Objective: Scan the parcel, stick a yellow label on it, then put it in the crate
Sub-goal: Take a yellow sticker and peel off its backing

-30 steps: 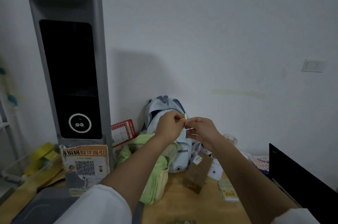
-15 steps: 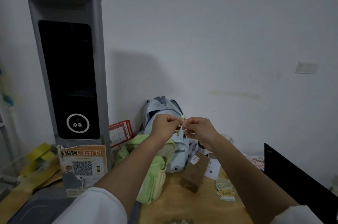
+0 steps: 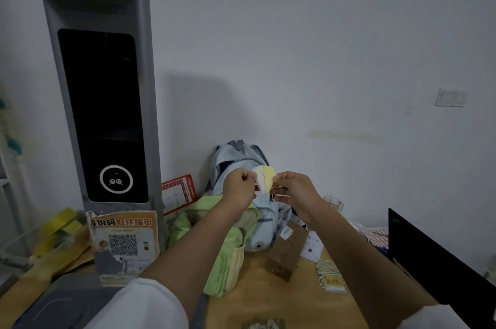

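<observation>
- A yellow label (image 3: 269,177) is pinched between the left hand (image 3: 239,188) and the right hand (image 3: 294,191), raised in front of the chest; a white backing strip (image 3: 257,170) is seen at its left edge, under the left fingertips.
- Both hands are closed on the label, each by thumb and forefinger; whether label and backing are fully parted cannot be told.
- Directly behind the grip, a pale blue backpack (image 3: 241,159) is propped against the wall, its middle hidden by the hands.
- Below the grip and slightly right, the brown cardboard parcel (image 3: 285,255) is lying on the wooden table (image 3: 252,302), well apart from both hands; its printing is too blurred to read.
- Below the left wrist, a green bag (image 3: 228,261) is partly covered by the forearm.
- Right of the parcel, a stack of yellow label sheets (image 3: 331,277) is laid flat.
- Far left of the grip, a grey scanner kiosk (image 3: 102,113) is standing, its top cut off by the frame.
- No crate can be made out with certainty.
</observation>
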A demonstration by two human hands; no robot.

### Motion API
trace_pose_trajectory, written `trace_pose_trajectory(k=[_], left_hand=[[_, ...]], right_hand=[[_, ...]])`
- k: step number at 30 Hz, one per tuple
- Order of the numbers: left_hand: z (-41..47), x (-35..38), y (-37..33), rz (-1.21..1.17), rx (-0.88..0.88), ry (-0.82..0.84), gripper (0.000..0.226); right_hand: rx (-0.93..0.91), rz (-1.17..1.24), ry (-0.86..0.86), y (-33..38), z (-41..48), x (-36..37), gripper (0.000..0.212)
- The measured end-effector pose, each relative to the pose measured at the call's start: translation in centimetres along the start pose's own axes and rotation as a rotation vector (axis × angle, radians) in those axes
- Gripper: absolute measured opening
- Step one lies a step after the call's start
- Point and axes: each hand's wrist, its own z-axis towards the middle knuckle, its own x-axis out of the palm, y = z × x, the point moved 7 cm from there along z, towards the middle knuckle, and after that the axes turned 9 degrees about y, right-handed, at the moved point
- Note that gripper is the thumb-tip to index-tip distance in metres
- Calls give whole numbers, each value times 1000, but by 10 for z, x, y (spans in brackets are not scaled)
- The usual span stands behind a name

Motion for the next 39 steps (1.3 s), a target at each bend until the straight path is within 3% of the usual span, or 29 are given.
trace_pose_trajectory(k=[5, 19, 24, 26, 30, 39], left_hand=[[1, -4, 5, 47, -3, -21, 31], [-2, 2, 15, -16, -50, 20, 16], [-1, 1, 15, -31, -49, 15, 21], [0, -10, 21, -74, -79, -40, 28], [3, -46, 41, -50, -167, -159, 20], [2, -38, 28, 84, -66, -88, 19]], right_hand=[[11, -47, -12, -2, 1, -2, 16], [-31, -312, -118, -10, 2, -23, 20], [-17, -300, -148, -11, 1, -31, 22], [14, -227, -204, -16, 1, -44, 20], [91, -199, -330, -30, -7, -85, 16], [116, -154, -332, -48, -12, -96, 13]])
